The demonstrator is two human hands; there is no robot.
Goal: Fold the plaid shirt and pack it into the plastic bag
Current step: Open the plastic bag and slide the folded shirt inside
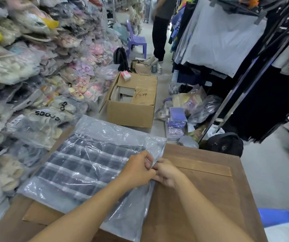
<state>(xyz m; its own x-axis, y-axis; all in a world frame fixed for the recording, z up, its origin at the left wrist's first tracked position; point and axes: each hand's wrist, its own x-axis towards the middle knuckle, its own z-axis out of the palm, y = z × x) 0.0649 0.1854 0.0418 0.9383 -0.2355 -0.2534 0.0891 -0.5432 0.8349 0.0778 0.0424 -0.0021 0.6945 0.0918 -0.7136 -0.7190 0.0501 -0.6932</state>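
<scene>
The folded plaid shirt (pixel 80 168), dark grey with white stripes, lies inside a clear plastic bag (pixel 105 130) on the wooden table (pixel 210 186). My left hand (pixel 138 169) and my right hand (pixel 166 172) meet at the bag's right edge. Both pinch the thin plastic there, fingers closed on it. The bag's far end hangs a little past the table's back edge.
Bagged shoes are stacked high along the left (pixel 26 75). An open cardboard box (pixel 131 102) stands on the floor beyond the table. Clothes racks (pixel 236 49) fill the right, with a black backpack (pixel 226 144) below. A person (pixel 161 27) stands in the aisle by a purple chair (pixel 136 41).
</scene>
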